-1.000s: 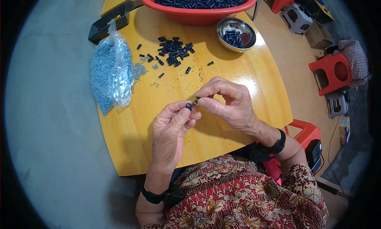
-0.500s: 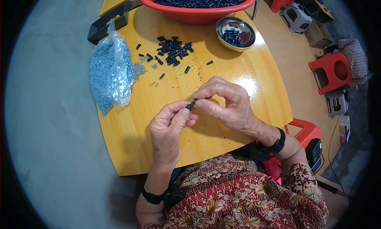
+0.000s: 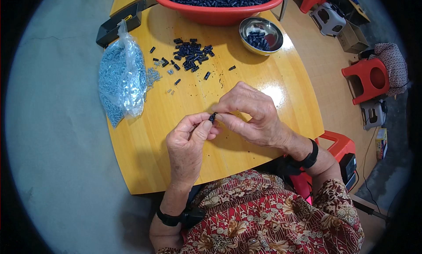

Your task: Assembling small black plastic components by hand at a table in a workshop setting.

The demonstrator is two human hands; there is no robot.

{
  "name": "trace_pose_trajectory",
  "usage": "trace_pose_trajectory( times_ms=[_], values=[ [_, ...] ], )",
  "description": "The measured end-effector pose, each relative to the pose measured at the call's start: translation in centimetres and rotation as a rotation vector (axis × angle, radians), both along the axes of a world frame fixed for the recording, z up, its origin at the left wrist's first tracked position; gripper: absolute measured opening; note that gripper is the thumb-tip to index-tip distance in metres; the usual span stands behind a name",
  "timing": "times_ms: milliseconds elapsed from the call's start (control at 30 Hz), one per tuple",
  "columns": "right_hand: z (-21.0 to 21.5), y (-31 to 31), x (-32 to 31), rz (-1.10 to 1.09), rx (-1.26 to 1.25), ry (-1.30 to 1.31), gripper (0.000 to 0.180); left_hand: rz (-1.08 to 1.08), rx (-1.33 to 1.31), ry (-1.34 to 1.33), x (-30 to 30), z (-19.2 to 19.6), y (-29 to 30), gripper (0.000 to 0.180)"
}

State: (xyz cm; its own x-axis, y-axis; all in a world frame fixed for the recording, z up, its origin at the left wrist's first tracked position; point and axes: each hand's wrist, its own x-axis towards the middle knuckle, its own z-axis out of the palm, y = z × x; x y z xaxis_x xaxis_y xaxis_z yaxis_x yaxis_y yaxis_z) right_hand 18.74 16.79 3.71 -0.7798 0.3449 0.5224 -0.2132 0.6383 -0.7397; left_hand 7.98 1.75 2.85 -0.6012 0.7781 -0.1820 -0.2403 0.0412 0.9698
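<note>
A small black plastic part (image 3: 212,117) is pinched between the thumb and fingers of my left hand (image 3: 184,144). My right hand (image 3: 257,117) closes thumb and index finger at its upper right end; the fingertips hide the exact contact. Both hands are raised over the near half of the yellow table (image 3: 145,161). Beyond them lies a loose pile of similar black parts (image 3: 191,54), a few strewn around it. Small clear pieces (image 3: 153,76) have spilled beside a clear plastic bag (image 3: 121,80) filled with them.
A red basin (image 3: 215,14) heaped with black parts stands at the far edge. Right of it, a metal bowl (image 3: 274,34) holds several more. A dark tray (image 3: 118,27) sits at the far left corner. Red stools (image 3: 367,80) and a cardboard box (image 3: 351,37) are on the floor to the right.
My right fingertips have come closer over the end of the black part, covering more of it. The left hand keeps nearly the same place and grip.
</note>
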Motion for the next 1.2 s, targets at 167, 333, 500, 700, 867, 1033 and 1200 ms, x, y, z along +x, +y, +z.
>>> trace_pose_trajectory(
  times_ms=[167,333,500,700,867,1033,1200],
  values=[
    [-0.3,0.0,0.0,-0.011,0.045,-0.001,0.01,-0.005,-0.01,-0.005,0.0,0.1,0.0,0.016],
    [-0.5,0.2,0.0,0.044,0.065,0.027,0.011,-0.013,-0.023,-0.027,0.1,-0.1,-0.1,0.015],
    [-1.5,-0.7,0.3,0.021,0.07,-0.004,0.011,-0.016,-0.029,-0.088,0.3,-1.0,-0.4,0.015],
    [-1.8,-0.8,0.5,0.051,0.078,-0.038,0.013,-0.05,-0.025,-0.115,0.2,-1.1,-0.6,0.015],
    [-2.2,-1.2,0.8,0.023,0.102,-0.028,0.019,-0.064,-0.019,-0.247,0.1,-0.9,-0.3,0.018],
    [-1.7,-0.7,0.7,-0.03,0.174,0.02,0.033,-0.072,0.055,-0.422,-0.1,-0.1,0.2,0.019],
    [-1.0,-0.1,0.6,-0.071,0.437,-0.056,0.039,-0.087,0.042,-0.423,-0.3,-0.6,0.0,0.017]
  ],
)
